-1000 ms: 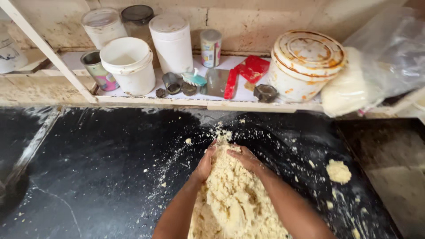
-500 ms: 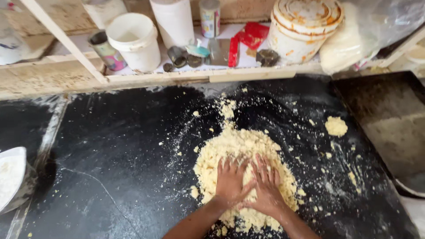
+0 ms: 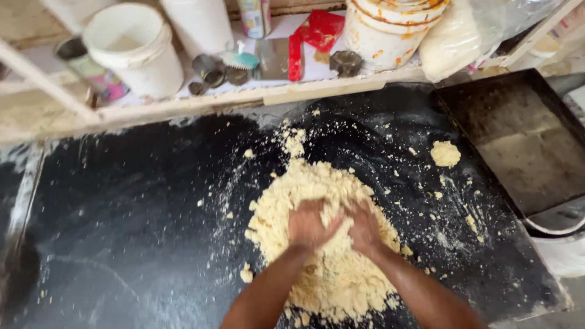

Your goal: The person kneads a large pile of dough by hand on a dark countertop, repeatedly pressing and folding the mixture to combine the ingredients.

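Best worked by gathering inward across the wide black flour-dusted stone counter (image 3: 122, 231), keeping the pale yellow crumbly dough heap (image 3: 317, 189) at its middle and pressing down with the heels. Plenty of bare counter leftward; rightward, crowded by the dark rectangular metal tray (image 3: 524, 140), with the cluttered wooden shelf edge (image 3: 304, 94) just behind. Left hand (image 3: 308, 225) and right hand (image 3: 365, 230) side by side, fingers curled into dough, blurred.
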